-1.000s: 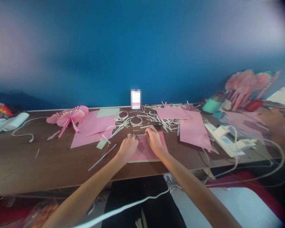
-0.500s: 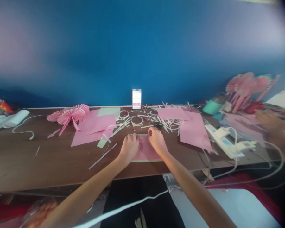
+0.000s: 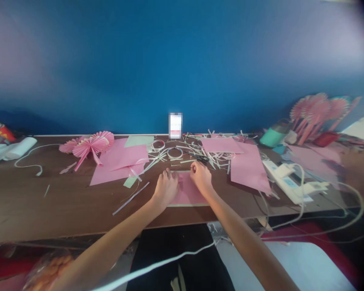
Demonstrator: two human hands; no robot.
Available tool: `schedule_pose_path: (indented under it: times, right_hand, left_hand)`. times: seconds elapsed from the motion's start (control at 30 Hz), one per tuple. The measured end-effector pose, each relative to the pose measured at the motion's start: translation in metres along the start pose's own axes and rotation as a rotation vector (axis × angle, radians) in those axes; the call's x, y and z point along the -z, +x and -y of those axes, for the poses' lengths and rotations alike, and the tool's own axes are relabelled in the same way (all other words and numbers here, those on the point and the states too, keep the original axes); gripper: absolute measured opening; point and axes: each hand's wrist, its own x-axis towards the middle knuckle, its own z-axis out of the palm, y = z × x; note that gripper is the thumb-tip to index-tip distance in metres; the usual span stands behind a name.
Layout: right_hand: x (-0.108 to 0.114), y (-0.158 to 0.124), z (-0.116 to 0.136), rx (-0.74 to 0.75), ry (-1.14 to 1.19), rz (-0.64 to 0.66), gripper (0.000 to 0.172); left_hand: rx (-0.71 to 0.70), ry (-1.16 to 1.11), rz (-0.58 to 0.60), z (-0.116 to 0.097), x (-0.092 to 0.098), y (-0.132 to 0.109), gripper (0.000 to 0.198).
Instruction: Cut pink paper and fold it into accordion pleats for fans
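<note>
A pink sheet of paper (image 3: 188,194) with pale edges lies on the table in front of me. My left hand (image 3: 166,186) rests on its left side, fingers curled around the far left corner. At the far right part of the sheet, my right hand (image 3: 201,177) has thumb and fingers pinched together on the edge. Just beyond my right hand lie dark-handled scissors (image 3: 201,157) among pale paper strips (image 3: 157,159). Rolls of tape (image 3: 175,152) sit beyond the sheet. My fingers cover parts of its far edge.
Pink sheets (image 3: 250,167) lie to the right and more pink paper (image 3: 118,159) to the left, near folded paper fans (image 3: 92,146). A white power strip (image 3: 285,182) with cables is at right. A blurred co-worker's hand (image 3: 356,165) shows at the far right. A phone (image 3: 175,126) stands against the wall.
Both my hands stay nearly in place on the pink sheet; my right hand shifts very slightly. The co-worker's hand at the far right has moved a little further right.
</note>
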Motion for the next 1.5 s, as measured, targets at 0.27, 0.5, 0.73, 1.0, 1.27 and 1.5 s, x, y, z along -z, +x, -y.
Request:
schedule_pose_path:
  times: [0.27,0.5,0.73,1.0,1.27,1.5]
  right_hand:
    - [-0.003,0.006,-0.003,-0.072,0.213,-0.028,0.017]
    - [-0.005,0.007,-0.003,-0.122,0.213,-0.015,0.019]
    - [-0.004,0.009,-0.003,-0.130,0.215,-0.024,0.020]
    - [-0.003,0.009,-0.004,-0.129,0.245,-0.014,0.021]
    - [0.004,0.008,-0.001,-0.014,0.343,-0.077,0.018]
    - [0.008,0.007,0.005,0.122,0.416,-0.067,0.019]
  left_hand:
    - [0.200,0.001,0.007,0.047,0.004,0.027,0.029]
    - [0.320,-0.021,0.035,0.085,-0.006,0.044,0.025]
    - [0.335,-0.128,0.045,0.104,-0.009,0.044,0.021]
    - [0.380,-0.131,-0.021,0.103,-0.001,0.043,0.025]
    - [0.570,-0.501,-0.296,0.125,0.004,0.048,0.030]
    - [0.481,-1.261,-0.423,0.118,0.006,0.055,0.033]
